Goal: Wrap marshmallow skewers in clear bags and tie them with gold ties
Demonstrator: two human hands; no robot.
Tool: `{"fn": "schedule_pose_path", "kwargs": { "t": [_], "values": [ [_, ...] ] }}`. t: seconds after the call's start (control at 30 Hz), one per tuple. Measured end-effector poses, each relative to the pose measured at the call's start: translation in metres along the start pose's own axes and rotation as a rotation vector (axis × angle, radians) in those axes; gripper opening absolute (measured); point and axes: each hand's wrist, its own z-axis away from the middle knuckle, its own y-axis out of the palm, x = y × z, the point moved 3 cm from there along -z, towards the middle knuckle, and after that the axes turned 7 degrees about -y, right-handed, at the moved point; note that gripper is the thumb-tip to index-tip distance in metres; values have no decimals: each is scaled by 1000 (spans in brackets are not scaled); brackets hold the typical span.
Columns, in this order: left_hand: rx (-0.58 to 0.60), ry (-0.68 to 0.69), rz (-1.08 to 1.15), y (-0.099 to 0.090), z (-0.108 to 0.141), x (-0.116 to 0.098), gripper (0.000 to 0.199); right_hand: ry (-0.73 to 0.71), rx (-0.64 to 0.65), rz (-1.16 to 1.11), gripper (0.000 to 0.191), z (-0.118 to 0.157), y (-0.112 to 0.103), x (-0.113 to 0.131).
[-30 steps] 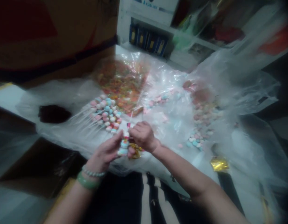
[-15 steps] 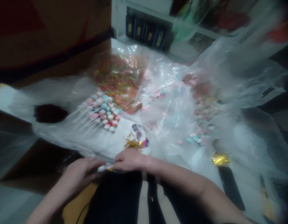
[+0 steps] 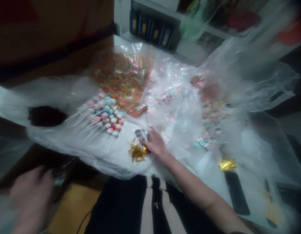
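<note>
1. Handling the printed packet (image 3: 140, 134) near centre seems the step; right hand (image 3: 155, 143) at its edge, finger closure unclear.
2. Left hand (image 3: 32, 195), lower left: fingers too blurred to tell.
3. Lifting would call for avoiding gold tinsel (image 3: 136, 152).

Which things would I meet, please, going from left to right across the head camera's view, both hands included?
Left hand, candies on white sticks, gold ties, right hand, gold foil.
</note>
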Motion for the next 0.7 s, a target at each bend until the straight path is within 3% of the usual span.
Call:
{"fn": "schedule_pose_path", "kwargs": {
  "t": [0.07,0.2,0.37,0.5,0.6,0.7],
  "values": [
    [-146,163,93,8,15,-55,25,2,-8,18,16,4,1,4],
    [42,728,328,53,45,-153,25,48,-23,55,18,6,1,5],
    [203,856,253,89,48,-224,44,-81,-24,52,10,7,7,-2],
    [386,1003,206,97,51,-247,53,-132,-52,3,6,8,11,-10],
    [460,1053,260,106,55,-241,47,-75,-62,-56,10,5,14,-11],
    [459,1063,366,115,56,-226,36,-13,-74,-74,7,3,14,-6]
  ]
}}
